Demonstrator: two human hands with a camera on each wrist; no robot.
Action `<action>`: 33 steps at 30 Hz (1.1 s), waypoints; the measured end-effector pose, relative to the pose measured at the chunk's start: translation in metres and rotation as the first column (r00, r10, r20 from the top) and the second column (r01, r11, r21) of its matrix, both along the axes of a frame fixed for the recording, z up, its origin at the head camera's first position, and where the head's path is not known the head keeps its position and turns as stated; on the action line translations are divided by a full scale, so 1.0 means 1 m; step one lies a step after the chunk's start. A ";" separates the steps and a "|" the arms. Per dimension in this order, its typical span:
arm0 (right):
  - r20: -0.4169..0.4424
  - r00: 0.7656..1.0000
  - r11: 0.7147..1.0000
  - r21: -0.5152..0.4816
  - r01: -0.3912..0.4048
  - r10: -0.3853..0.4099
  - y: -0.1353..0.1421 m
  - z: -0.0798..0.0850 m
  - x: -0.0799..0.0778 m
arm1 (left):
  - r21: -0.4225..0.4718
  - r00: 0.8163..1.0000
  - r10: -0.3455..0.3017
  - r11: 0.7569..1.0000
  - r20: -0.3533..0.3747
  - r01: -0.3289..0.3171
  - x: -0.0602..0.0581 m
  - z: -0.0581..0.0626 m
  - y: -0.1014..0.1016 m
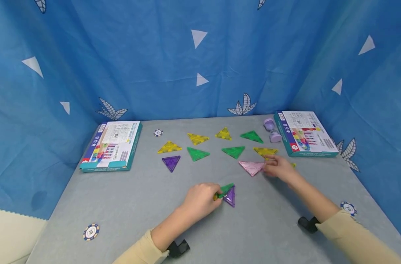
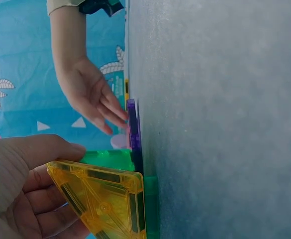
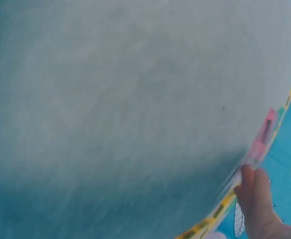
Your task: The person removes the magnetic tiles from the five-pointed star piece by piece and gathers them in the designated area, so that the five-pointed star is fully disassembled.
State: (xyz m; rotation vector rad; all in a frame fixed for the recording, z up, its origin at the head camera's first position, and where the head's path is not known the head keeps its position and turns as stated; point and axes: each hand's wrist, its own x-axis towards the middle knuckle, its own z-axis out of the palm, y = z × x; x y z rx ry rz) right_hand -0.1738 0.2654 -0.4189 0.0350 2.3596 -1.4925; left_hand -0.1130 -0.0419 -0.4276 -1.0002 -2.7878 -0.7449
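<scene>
My left hand holds a see-through yellow triangular magnetic tile upright, the thumb along its top edge and the fingers behind it. A green triangular tile leans beside it, and a purple triangular tile stands at its far side. Another green piece lies at the yellow tile's foot in the left wrist view. My right hand touches the right corner of a pink triangular tile lying flat; in the right wrist view its fingers are nearly straight, the thumb apart.
Several yellow and green tiles lie in rows behind the hands, with a purple tile at left. Boxes stand at the left and right. A purple hourglass-shaped item and poker chips also lie on the grey table.
</scene>
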 end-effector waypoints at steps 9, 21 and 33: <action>0.039 0.989 0.979 -0.157 -0.133 0.141 -0.021 0.006 0.033 | 0.025 0.999 0.018 1.000 0.034 -0.019 -0.002 -0.001 -0.002; 0.431 0.887 0.820 -0.560 0.117 0.167 -0.065 -0.018 0.055 | 0.028 0.999 0.030 0.999 0.042 -0.031 -0.006 0.000 -0.001; 0.303 0.953 0.949 -0.296 0.106 -0.012 -0.097 -0.033 0.042 | 0.017 0.997 0.045 0.999 0.064 -0.046 -0.007 0.000 -0.002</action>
